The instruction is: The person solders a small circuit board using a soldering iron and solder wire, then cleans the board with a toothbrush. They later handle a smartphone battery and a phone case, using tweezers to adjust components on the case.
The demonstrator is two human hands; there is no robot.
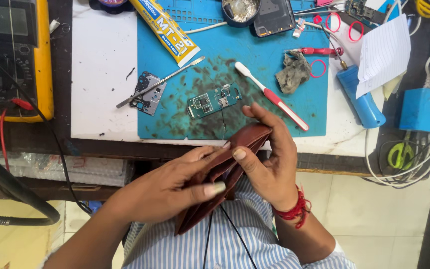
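both hands (175, 187) (267, 159) clasp (fingers closed) the brown wallet (220, 172).

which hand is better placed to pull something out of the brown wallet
Probably the right hand: its thumb and fingers sit at the open top edge of the brown wallet. The left hand is wrapped around the wallet's body, supporting it, so it looks less free.

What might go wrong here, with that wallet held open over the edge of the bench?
Both hands, left and right, hold the brown wallet above the lap, so anything slipping out would probably fall to the floor. The bare green circuit board lies loose near the mat's front edge; a careless wrist could knock it off.
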